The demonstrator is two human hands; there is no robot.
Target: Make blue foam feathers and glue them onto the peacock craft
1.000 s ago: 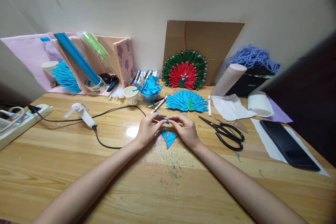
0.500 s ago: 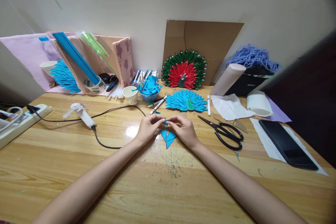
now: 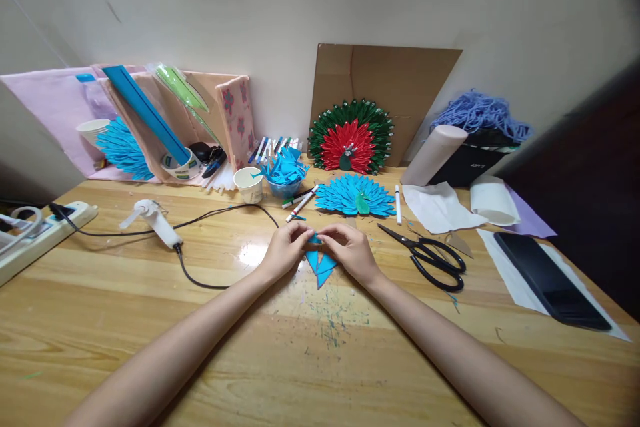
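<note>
Near the middle of the wooden table, my left hand (image 3: 286, 250) and my right hand (image 3: 352, 252) pinch a small blue piece (image 3: 325, 268) between thumbs and forefingers. Its pointed lower end hangs toward me; the fingers hide part of its top. Just behind my hands lies a blue fan-shaped peacock (image 3: 354, 195) with a green body. A clear bowl holds blue strips (image 3: 285, 167), beside a paper cup (image 3: 249, 185). Black-handled scissors (image 3: 429, 255) rest to the right of my right hand.
A hot glue gun (image 3: 157, 223) with a black cable lies left, near a power strip (image 3: 47, 240). A red and green peacock (image 3: 353, 137) leans on cardboard (image 3: 395, 83). Markers (image 3: 399, 205), white paper (image 3: 440, 205) and a phone (image 3: 553, 280) are to the right. A pink organizer (image 3: 235, 120) stands back left.
The whole view has shifted slightly, so things appear a little lower. Both hands keep their pinch on the blue piece, with hardly any movement.
</note>
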